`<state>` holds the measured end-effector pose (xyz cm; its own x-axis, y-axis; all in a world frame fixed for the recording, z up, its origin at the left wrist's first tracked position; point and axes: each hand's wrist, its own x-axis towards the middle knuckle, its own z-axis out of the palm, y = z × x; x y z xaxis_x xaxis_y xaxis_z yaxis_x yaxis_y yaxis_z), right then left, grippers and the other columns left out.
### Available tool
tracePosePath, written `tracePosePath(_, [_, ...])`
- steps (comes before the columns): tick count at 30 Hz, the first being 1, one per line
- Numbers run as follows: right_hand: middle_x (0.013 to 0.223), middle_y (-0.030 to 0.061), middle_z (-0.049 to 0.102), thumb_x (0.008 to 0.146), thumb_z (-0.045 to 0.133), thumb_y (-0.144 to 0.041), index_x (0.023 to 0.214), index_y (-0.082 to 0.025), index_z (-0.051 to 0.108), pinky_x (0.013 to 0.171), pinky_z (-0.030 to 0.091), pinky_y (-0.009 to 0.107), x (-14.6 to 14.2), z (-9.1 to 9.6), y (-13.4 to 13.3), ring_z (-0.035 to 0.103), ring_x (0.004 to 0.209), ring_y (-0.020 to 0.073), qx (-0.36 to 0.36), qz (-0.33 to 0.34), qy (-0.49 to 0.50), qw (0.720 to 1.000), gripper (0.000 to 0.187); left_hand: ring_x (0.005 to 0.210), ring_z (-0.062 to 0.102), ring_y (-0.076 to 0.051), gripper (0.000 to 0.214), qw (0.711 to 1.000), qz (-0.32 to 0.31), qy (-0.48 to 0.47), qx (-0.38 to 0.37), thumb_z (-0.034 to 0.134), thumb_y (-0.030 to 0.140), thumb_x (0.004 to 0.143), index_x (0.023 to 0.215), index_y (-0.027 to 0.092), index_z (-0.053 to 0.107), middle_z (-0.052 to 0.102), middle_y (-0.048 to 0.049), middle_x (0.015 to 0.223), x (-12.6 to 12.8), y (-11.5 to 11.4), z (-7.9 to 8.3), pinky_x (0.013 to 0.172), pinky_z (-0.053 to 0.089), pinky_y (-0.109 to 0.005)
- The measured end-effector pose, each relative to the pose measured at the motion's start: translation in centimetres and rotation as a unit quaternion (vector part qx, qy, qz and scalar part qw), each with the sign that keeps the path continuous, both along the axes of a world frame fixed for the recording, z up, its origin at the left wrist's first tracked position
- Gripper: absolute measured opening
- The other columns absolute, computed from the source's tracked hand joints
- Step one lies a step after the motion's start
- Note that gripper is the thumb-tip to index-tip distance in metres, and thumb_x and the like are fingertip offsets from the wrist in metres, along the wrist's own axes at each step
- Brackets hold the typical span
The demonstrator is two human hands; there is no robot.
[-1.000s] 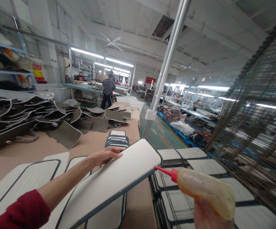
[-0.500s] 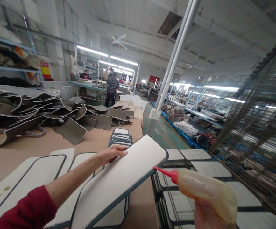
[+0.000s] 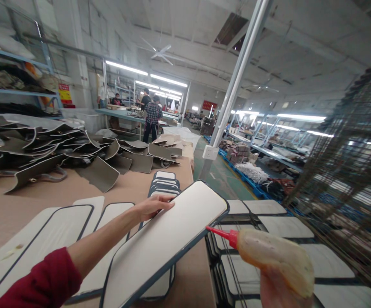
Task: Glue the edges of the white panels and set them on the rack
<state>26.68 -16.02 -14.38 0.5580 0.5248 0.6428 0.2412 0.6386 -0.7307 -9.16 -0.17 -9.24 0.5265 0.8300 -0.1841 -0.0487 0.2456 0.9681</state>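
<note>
By the right edge of the desk [image 3: 196,278], the right hand [image 3: 277,287] is gripping a bottle [image 3: 277,256], fingers mostly hidden, its nozzle [image 3: 223,234] touching or nearly touching the panel [image 3: 169,239]. The left hand [image 3: 155,206] is pinching that panel, thumb on top, holding it tilted across the edge, seemingly presenting its rim; beyond, a stack [image 3: 165,182] is lying near that edge, dark pieces [image 3: 99,174] covering the far left.

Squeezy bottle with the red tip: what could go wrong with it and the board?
The bottle in the right hand has its red nozzle right by the edge of the tilted board; too hard a squeeze might spill onto it. The left hand grips that board at one long side, so it could tip or slip.
</note>
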Motion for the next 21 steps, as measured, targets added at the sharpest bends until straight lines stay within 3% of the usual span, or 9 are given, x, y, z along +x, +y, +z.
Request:
tracePosePath(3, [0.115,0.0048,0.081,0.072,0.101,-0.043,0.113,-0.028,0.080,0.079,0.072,0.045,-1.6,0.8,-0.2,0.078,0.099,0.0326,0.008,-0.004,0.069,0.998,0.048,0.089,0.078,-0.025,0.077,1.000,0.015,0.004,-0.011,0.108,0.051,0.048,0.115,0.018,0.087,0.087,-0.0089,0.100,0.2,-0.1,0.3,0.076,0.059,-0.029])
tracePosePath(7, [0.113,-0.0017,0.081,0.063,0.107,-0.039,0.113,-0.030,0.082,0.082,0.069,0.028,-4.6,2.6,-0.6,0.077,0.097,0.0208,0.025,0.019,0.152,0.988,0.057,0.087,0.077,-0.023,0.080,0.999,0.027,0.007,-0.018,0.109,0.053,0.043,0.112,0.018,0.088,0.087,-0.0076,0.096,0.5,-0.2,0.7,0.074,0.057,-0.027])
tracePosePath(10, [0.106,-0.0023,0.081,0.057,0.109,-0.037,0.109,-0.028,0.083,0.077,0.070,0.027,-5.4,3.3,-0.8,0.077,0.089,0.0202,0.016,0.026,0.170,0.985,0.060,0.086,0.077,-0.023,0.079,0.999,0.029,0.006,-0.018,0.109,0.052,0.043,0.110,0.017,0.088,0.087,-0.0075,0.095,0.6,-0.1,0.9,0.074,0.058,-0.027])
tracePosePath(16, [0.111,0.0084,0.079,0.071,0.103,-0.045,0.117,-0.024,0.075,0.077,0.071,0.047,-1.7,0.2,-0.3,0.078,0.091,0.0315,-0.032,0.043,0.056,0.997,0.057,0.098,0.081,-0.028,0.074,0.998,0.052,0.010,-0.032,0.109,0.047,0.046,0.111,0.018,0.087,0.088,-0.0087,0.100,1.0,0.2,1.2,0.079,0.061,-0.030])
tracePosePath(21, [0.119,0.0133,0.077,0.084,0.092,-0.056,0.136,-0.023,0.068,0.078,0.070,0.049,-0.5,-1.6,-0.4,0.078,0.096,0.0347,-0.062,0.009,0.006,0.998,0.066,0.099,0.081,-0.027,0.062,0.997,0.062,0.015,-0.032,0.107,0.043,0.054,0.109,0.020,0.088,0.088,-0.0076,0.102,1.5,0.4,1.4,0.078,0.062,-0.029])
